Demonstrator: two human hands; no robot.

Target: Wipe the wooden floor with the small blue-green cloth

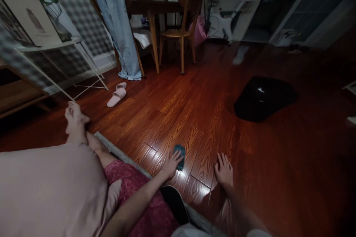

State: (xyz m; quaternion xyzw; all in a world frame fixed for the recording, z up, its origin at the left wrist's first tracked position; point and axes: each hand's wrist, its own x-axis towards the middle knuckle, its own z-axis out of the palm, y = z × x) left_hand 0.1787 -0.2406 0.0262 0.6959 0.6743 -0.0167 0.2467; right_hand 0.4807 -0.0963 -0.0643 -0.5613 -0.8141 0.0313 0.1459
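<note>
My left hand rests with spread fingers over a small flat dark teal thing on the wooden floor. The fingers cover part of it, and I cannot make out its kind. It does not look gripped. To the right, my right hand is held low, palm down, with its fingers stretched out and nothing in them. Whether it touches the floor I cannot tell.
A black plastic bag lies to the right. Pink slippers, a chair and a table stand ahead. Bare feet and a pale pillow are at left. An exercise bike stands at the back.
</note>
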